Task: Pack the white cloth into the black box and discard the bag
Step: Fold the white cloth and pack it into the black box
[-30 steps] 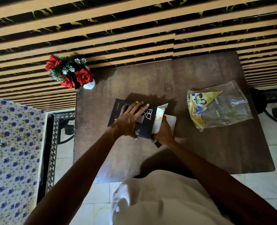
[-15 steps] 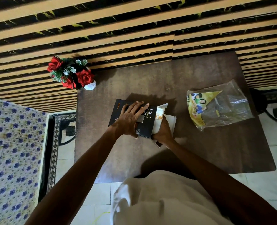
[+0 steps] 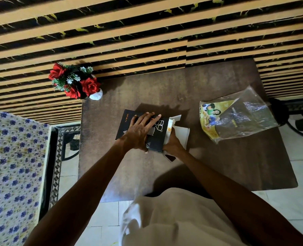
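Left hand [image 3: 140, 134] flat, fingers spread, on black box [image 3: 129, 125], right hand [image 3: 172, 144] apparently gripping white cloth [image 3: 171, 126] — beside it.

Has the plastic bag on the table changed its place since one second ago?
No. The plastic bag lies at the same spot by the right edge of the table, with the same crumpled outline.
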Motion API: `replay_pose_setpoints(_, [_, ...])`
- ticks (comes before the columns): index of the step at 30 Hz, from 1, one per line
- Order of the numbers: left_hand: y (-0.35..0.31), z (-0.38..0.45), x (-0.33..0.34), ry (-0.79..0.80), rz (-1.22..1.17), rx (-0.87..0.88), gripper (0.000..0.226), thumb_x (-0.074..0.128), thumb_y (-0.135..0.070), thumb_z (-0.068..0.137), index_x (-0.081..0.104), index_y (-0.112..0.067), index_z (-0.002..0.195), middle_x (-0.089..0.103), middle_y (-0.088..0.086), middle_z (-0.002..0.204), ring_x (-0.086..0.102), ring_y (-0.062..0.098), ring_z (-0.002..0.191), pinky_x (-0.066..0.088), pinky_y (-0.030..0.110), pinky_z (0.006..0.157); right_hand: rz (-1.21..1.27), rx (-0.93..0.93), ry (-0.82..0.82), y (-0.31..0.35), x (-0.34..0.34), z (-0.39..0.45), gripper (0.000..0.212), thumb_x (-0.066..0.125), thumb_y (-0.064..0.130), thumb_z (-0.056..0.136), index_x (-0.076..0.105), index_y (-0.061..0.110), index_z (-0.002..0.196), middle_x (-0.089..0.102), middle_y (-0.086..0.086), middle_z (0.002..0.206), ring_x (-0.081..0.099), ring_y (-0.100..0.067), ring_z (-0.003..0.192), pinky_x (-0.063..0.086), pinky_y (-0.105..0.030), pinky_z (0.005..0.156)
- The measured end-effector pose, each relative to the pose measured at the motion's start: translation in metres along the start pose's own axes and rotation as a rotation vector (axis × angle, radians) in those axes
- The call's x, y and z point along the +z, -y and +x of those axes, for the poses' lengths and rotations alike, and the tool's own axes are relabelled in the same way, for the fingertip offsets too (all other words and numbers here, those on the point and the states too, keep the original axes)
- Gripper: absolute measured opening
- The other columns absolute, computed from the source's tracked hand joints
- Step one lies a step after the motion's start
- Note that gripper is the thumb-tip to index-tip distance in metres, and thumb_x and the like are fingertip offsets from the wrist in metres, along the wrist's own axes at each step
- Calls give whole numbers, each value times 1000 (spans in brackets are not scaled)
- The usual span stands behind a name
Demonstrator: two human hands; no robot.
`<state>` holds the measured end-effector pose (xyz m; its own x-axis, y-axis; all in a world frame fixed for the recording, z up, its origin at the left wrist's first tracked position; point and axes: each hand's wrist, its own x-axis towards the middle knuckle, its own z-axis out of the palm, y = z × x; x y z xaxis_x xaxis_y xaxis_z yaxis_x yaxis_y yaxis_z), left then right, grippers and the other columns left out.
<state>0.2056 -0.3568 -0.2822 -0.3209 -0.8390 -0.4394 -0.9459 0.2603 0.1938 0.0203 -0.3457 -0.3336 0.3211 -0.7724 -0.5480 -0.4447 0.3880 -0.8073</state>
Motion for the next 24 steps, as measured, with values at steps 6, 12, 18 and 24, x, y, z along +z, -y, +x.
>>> replay_pose_setpoints(6, [8,-4,-1,-4,-19,27,152,90,-56,47,-13,-24,154,-4,3,166,-5,24,152,1,54,123,64,11,70,5,-6,9,75,70,1,83,29,16,144,46,1,133,46,-21,126,41,-43,108])
replay_pose_setpoints(12, [40,-37,8,-161,-359,-252,159,83,-71,34,-5,-22,156,1,3,166,0,27,152,6,58,121,253,235,47,-5,-28,12,48,74,9,82,50,16,123,59,-10,115,65,-29,98,57,-54,84])
replay_pose_setpoints(18, [59,-51,28,-174,-530,-399,159,91,-58,38,-9,-19,155,-2,3,166,4,27,152,14,58,120,225,171,-34,1,-21,15,25,54,35,96,55,21,116,61,-1,110,64,-23,95,57,-51,85])
replay_pose_setpoints(24, [54,-47,38,-242,-749,-391,148,81,-71,46,-2,-17,155,10,7,165,17,25,151,25,48,120,342,144,-137,6,-31,24,44,54,35,96,45,15,134,59,-3,127,62,-21,105,53,-43,93])
